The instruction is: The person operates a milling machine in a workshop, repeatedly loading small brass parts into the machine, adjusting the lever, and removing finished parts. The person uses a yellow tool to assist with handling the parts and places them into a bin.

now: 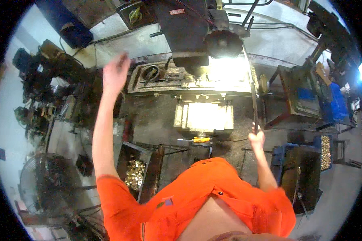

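My left hand (116, 74) is stretched far out to the left end of the drill machine's table (181, 82), blurred, fingers apart, holding nothing that I can see. My right hand (256, 138) is closed around the lower end of a long thin metal lever (251, 84) that runs up to the machine head (223, 42). A bright lamp glare covers the work area (225, 68) under the spindle. I wear an orange short-sleeved shirt.
A dark bin of small brass parts (134, 172) stands at my lower left. Another box of brass pieces (326, 150) sits at the right, beside blue crates (336, 106). A floor fan (48, 180) is at far left. Other machines crowd the left wall.
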